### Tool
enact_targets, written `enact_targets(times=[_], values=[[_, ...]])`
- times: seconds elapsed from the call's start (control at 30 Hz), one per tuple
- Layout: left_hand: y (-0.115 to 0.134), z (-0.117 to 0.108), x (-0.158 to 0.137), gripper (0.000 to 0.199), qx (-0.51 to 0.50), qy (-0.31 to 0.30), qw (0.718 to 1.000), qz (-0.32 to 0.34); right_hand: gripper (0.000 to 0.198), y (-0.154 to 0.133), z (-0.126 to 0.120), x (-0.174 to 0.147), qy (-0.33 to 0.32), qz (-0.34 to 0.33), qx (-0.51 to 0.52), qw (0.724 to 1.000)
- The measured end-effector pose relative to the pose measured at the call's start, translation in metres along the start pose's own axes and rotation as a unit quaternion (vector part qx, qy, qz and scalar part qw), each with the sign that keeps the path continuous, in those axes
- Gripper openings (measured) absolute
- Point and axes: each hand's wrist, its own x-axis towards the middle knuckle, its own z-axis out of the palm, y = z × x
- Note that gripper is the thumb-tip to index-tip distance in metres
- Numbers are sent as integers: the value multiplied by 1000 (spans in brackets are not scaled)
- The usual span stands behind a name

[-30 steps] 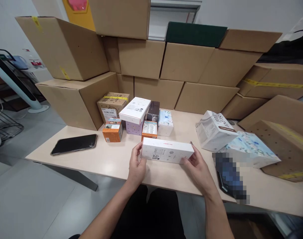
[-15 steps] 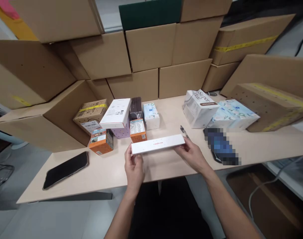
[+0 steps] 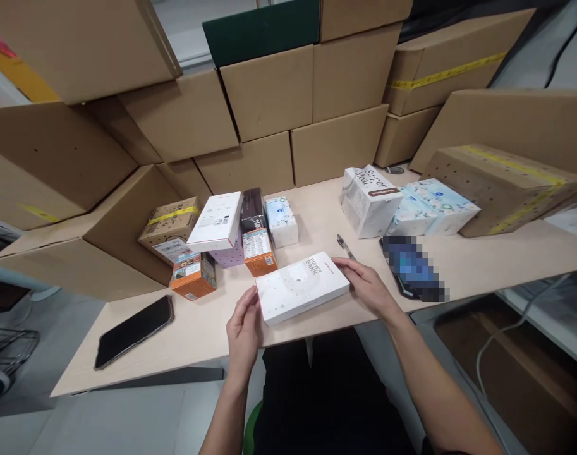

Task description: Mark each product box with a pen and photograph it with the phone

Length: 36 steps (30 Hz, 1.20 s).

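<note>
Two hands [image 3: 244, 323], two orange boxes [image 3: 193, 278]

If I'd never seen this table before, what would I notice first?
Probably the white box marked POWER BANK, held between the left hand and the right hand near the front edge of the table. Then the brown cardboard boxes, stacked along the back like a wall. A black phone at the left end stands out too.

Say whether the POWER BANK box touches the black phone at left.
Apart: the head view shows tabletop and the left hand between the POWER BANK box and the black phone.
</note>
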Motion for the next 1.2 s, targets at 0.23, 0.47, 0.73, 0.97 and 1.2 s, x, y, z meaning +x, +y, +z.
enact_targets(times=[0.23, 0.47, 0.73, 0.97, 1.2], values=[[10, 5, -2, 61, -13, -20, 999, -29, 57, -9, 5, -6, -43, 37, 54, 997], [21, 10, -3, 66, -57, 8, 992, 114, 72, -9, 11, -5, -36, -24, 164, 986], [5, 22, 10, 72, 2, -4, 997, 77, 65, 3, 16, -3, -9, -32, 77, 996], [7, 24, 12, 67, 67, -57, 995, 39, 48, -1, 13, -6, 71, -94, -50, 992], [1, 23, 15, 72, 74, -73, 993, 51, 36, -11, -9, 14, 184, -49, -216, 958]])
